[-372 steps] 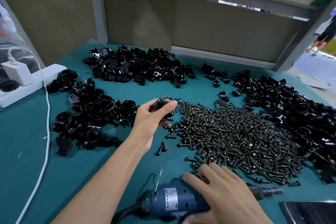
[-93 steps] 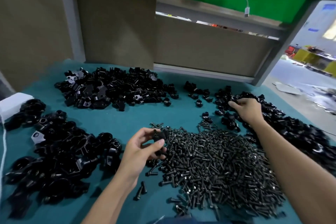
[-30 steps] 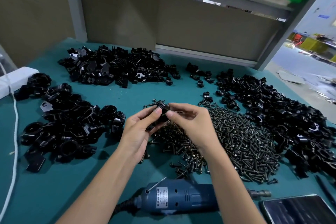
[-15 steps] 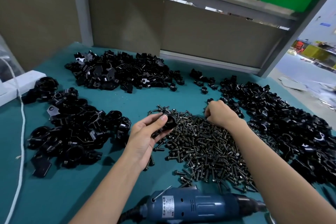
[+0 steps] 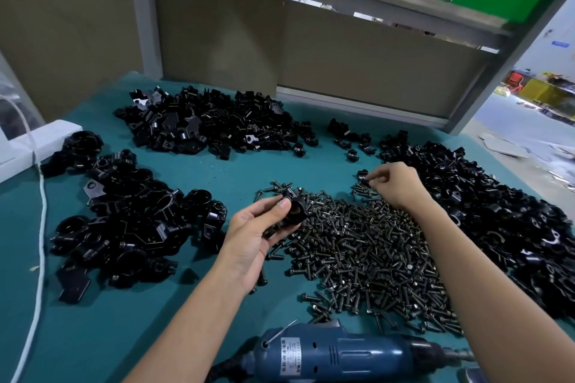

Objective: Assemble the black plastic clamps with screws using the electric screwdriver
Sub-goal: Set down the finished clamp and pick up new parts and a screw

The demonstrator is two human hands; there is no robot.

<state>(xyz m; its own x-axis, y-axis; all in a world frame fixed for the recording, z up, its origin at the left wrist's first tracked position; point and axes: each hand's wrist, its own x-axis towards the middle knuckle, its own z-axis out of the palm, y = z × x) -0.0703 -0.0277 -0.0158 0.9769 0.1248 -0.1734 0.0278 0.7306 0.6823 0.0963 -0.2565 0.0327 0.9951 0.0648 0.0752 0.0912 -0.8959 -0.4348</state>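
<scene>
Over the ten o'clock edge of the screw pile (image 5: 373,252), the left hand (image 5: 255,236) grips a black plastic clamp (image 5: 294,211) between thumb and curled fingers. At two o'clock from it the right hand (image 5: 395,183) pinches a small dark part (image 5: 364,176), screw or clamp half I cannot tell. The clamp looks light, rigid and slick; it is best held by its round body, leaving the screw hole free. The electric screwdriver (image 5: 336,354) lies at six o'clock on the surface (image 5: 242,171)

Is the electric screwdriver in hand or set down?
Set down: the electric screwdriver lies on its side on the mat, untouched by left hand or right hand.
</scene>
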